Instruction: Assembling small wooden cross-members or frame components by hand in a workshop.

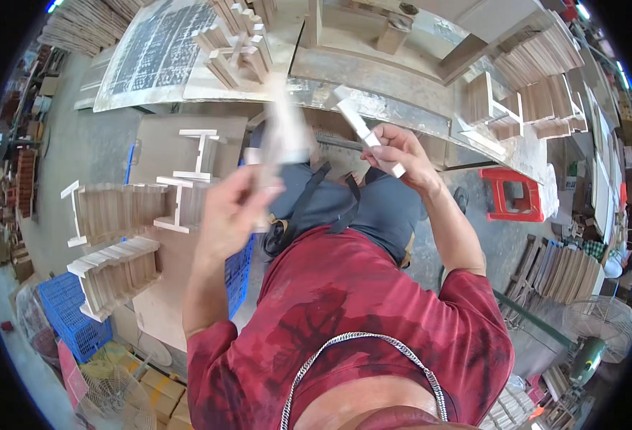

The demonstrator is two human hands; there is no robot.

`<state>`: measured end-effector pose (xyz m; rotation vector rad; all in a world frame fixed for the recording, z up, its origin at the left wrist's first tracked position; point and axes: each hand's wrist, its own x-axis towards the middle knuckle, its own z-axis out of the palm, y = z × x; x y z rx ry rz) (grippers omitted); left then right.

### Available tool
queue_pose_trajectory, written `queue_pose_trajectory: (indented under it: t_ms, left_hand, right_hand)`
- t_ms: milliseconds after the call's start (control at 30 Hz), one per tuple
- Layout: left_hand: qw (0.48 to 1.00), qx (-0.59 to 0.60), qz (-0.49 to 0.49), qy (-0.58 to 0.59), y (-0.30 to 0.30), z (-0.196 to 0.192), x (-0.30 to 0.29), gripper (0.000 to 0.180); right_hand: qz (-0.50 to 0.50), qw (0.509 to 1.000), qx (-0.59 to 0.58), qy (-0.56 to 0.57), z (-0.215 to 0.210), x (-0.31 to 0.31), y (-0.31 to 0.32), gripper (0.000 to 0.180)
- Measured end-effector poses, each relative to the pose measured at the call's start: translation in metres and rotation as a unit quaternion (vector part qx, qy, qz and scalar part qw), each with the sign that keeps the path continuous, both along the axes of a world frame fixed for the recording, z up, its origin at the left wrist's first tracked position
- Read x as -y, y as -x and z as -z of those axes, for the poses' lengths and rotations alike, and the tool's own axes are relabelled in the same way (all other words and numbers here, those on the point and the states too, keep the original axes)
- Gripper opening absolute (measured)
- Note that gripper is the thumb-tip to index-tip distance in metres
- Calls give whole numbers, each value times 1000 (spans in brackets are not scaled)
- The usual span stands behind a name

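My left hand (241, 204) is raised over my lap, its fingers closed round a pale wooden piece (285, 132) that is smeared by motion, so its exact shape is unclear. To the right, my right hand (403, 156) pinches a narrow white wooden strip (357, 120) between thumb and fingers. The strip slants from upper left to lower right, and a short block-like part sits at the fingers. A gap separates the two pieces. Beyond them runs the worn front edge of the workbench (395, 107).
I-shaped wooden frames (126, 215) stand stacked on a board (180, 279) at left, by a blue crate (79, 315). More wooden pieces (241, 54) and frames (499, 107) lie on the bench. A red stool (513, 193) and a fan (595, 337) stand at right.
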<state>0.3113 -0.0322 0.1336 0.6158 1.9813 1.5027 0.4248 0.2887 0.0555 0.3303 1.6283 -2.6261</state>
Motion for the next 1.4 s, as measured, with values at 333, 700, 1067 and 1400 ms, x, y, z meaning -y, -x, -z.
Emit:
queue_pose_trajectory:
  t_ms: [333, 700, 1067, 1400]
  left_hand:
    - [976, -64, 204, 42, -1, 32, -106, 29]
    - [963, 111, 244, 31, 25, 78, -120, 29]
    - [977, 138, 128, -104, 21, 75, -124, 40]
    - [979, -104, 177, -5, 19, 51, -131, 38]
  right_hand:
    - [61, 980, 5, -188, 3, 16, -38, 30]
    - [62, 988, -56, -127, 19, 14, -23, 24]
    - [17, 977, -74, -197, 15, 14, -13, 23]
    - [136, 978, 24, -159, -4, 33, -5, 28]
